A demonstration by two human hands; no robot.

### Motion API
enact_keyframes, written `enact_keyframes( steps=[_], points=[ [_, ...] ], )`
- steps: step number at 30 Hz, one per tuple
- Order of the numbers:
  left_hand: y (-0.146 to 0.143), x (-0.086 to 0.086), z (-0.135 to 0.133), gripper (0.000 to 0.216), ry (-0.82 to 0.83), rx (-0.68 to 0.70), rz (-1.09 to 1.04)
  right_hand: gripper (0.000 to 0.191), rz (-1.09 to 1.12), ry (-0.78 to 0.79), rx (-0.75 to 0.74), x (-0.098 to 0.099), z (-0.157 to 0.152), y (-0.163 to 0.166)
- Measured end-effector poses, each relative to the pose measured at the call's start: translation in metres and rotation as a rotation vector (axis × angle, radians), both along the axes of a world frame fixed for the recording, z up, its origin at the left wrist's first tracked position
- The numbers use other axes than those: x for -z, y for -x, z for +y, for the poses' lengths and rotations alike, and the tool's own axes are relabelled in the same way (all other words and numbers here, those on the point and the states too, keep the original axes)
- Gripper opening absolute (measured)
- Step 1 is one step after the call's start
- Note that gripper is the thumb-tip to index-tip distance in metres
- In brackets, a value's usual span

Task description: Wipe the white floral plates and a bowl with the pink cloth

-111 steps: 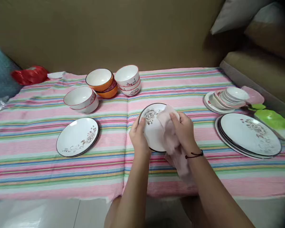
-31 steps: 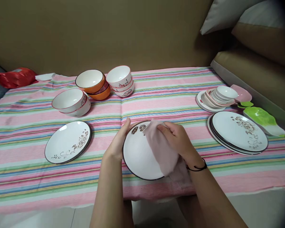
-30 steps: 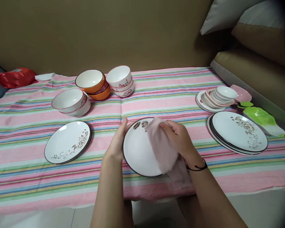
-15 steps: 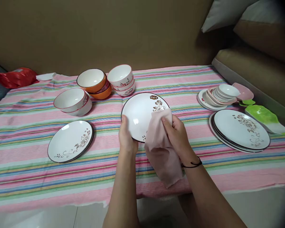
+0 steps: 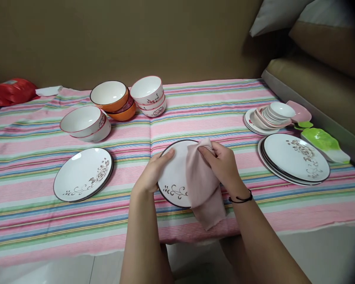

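Observation:
A white plate with a dark rim and brown floral print is held up in front of me. My left hand grips its left edge, thumb on the upper face and fingers beneath. At the opposite edge, my right hand pinches a pinkish-beige cloth against the rim. The cloth drapes over the right part of the plate and hangs below it, hiding much of the print. To the left lies a short stack of matching plates.
White bowls, orange bowls and more white bowls stand stacked at back left. On the right are large plates, small dishes and a green leaf-shaped dish, beside the sofa. A striped cloth lies beneath everything.
The plate has come lower and turned, so its floral print now sits at the near edge. My left thumb has moved further onto its face. The draped cloth covers more of it.

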State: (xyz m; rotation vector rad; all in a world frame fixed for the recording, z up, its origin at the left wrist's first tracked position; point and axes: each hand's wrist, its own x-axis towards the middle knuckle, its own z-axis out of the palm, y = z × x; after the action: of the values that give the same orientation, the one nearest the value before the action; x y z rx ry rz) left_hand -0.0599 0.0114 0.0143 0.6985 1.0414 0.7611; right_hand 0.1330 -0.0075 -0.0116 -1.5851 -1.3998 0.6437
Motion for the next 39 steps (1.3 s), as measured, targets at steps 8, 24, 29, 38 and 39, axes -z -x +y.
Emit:
enact_keyframes(
  steps=[8, 24, 29, 38, 39],
  points=[
    [-0.010, 0.007, -0.002, 0.041, -0.035, 0.007, -0.056, 0.023, 0.086, -0.075, -0.038, -0.006, 0.000, 0.009],
    [-0.037, 0.008, 0.000, 0.051, -0.129, -0.510, -0.345, 0.034, 0.369, 0.074, 0.119, -0.001, -0.002, 0.011],
    [-0.026, 0.011, -0.005, 0.050, -0.015, -0.282, -0.206, 0.046, 0.153, -0.066, 0.210, -0.003, -0.002, -0.001],
    [-0.035, 0.019, -0.011, 0.051, -0.012, -0.183, -0.162, 0.038, 0.058, -0.150, 0.128, 0.000, 0.000, 0.012],
    [-0.037, 0.019, -0.010, 0.051, -0.006, -0.241, -0.182, 0.034, 0.046, -0.169, 0.084, 0.002, 0.000, 0.017]
  ],
)
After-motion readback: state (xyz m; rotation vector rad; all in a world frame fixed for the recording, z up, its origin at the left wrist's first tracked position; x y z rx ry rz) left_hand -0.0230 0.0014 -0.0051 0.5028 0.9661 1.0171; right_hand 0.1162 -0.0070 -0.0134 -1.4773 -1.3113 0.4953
